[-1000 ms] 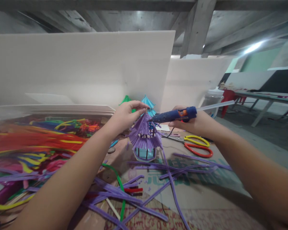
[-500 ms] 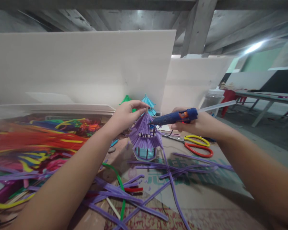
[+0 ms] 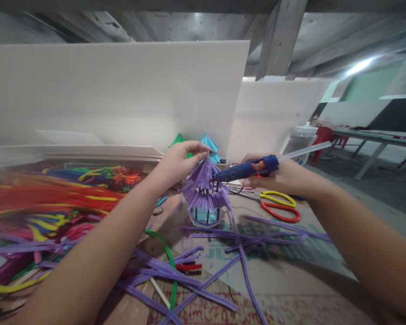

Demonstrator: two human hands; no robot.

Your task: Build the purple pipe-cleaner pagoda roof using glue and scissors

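Note:
A small purple pagoda model (image 3: pixel 206 198) with two tiers of strip roofing stands in the middle of the table. The fingertips of my left hand (image 3: pixel 186 158) pinch the peak of its upper roof. My right hand (image 3: pixel 274 174) grips a dark blue hot glue gun (image 3: pixel 245 169), a clear glue stick jutting from its back end. The gun's nozzle is at the lower right part of the upper roof; whether it touches cannot be made out. A long purple pipe cleaner (image 3: pixel 242 259) trails from the lower roof's right side toward me.
Scissors (image 3: pixel 279 205) with yellow and red handles lie to the right. Several purple pipe cleaners (image 3: pixel 189 280) are strewn in front, and colourful bundles (image 3: pixel 54 198) fill the left. Green (image 3: pixel 179 139) and blue (image 3: pixel 209 142) roofed models stand behind. A clear jar (image 3: pixel 299 140) stands back right.
The glue gun's nozzle has shifted slightly down along the upper roof's edge. My left hand stays at the peak, and the model has not visibly moved.

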